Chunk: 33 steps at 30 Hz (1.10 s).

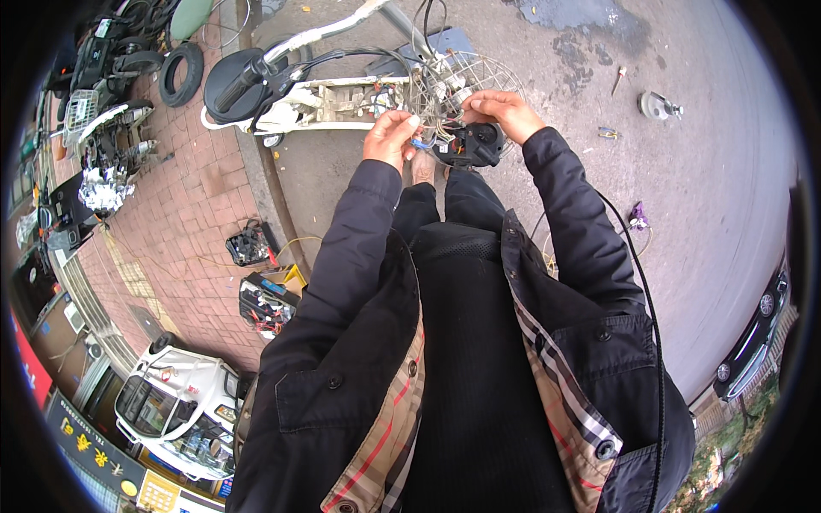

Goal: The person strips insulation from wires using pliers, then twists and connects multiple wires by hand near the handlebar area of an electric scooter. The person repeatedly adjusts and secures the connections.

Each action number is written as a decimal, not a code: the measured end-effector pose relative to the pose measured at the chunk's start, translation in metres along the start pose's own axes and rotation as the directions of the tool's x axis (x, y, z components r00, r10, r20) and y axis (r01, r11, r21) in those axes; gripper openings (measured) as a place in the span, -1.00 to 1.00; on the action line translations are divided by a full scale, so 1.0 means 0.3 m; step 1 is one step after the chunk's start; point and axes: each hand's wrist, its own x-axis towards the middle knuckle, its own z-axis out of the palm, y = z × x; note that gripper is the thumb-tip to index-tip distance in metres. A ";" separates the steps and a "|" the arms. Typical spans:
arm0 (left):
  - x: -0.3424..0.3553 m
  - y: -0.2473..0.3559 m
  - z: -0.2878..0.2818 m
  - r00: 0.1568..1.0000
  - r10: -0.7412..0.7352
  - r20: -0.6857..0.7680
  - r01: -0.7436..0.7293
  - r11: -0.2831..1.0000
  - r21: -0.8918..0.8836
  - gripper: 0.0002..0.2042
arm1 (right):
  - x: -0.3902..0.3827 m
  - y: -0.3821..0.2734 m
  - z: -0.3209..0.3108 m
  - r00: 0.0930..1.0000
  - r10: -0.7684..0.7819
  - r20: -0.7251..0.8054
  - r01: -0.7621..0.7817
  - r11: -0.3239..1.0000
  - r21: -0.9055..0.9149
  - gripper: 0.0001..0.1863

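Observation:
A partly stripped white electric scooter (338, 104) stands in front of me, its bare frame and handlebar showing. Loose wires (438, 128) hang by its wire front basket (500, 75). My left hand (390, 139) is left of the wires, thumb and fingers pinched on one, close to a blue connector (420, 144). At the basket's near side, my right hand (506, 114) has its fingers curled together; what they grip, if anything, is too small to make out. Just below it sits a black plastic housing (472, 145), above my feet.
Two open toolboxes (267, 301) stand on the brick pavement at left, near a loose tyre (180, 75). A raised kerb (272, 175) runs beside the scooter. On the road at right lie pliers (608, 133), a screwdriver (619, 79) and a round lamp-like part (657, 106).

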 end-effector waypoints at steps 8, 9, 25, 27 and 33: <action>0.013 0.007 0.016 1.000 -0.004 -0.013 0.004 1.000 0.014 -0.91 | -0.093 0.035 -0.014 0.954 -0.183 -0.239 0.118 0.957 -0.264 -0.69; 0.013 0.009 0.014 1.000 0.001 -0.014 -0.001 1.000 0.018 -0.91 | -0.119 0.056 -0.004 0.927 -0.220 -0.305 0.103 0.928 -0.358 -0.67; 0.033 0.023 -0.020 0.999 0.014 -0.041 -0.016 0.998 -0.056 -0.89 | -0.109 0.193 0.091 0.846 0.054 -0.530 -0.299 0.872 -0.388 -0.20; 0.031 0.026 -0.024 0.999 0.012 -0.046 -0.015 0.997 -0.073 -0.88 | -0.127 0.194 0.078 0.835 0.119 -0.537 -0.301 0.916 -0.266 -0.27; 0.048 0.025 -0.017 0.999 0.039 -0.013 -0.040 0.999 -0.036 -0.88 | -0.224 0.169 -0.037 0.873 0.178 -0.454 -0.218 0.975 -0.038 -0.40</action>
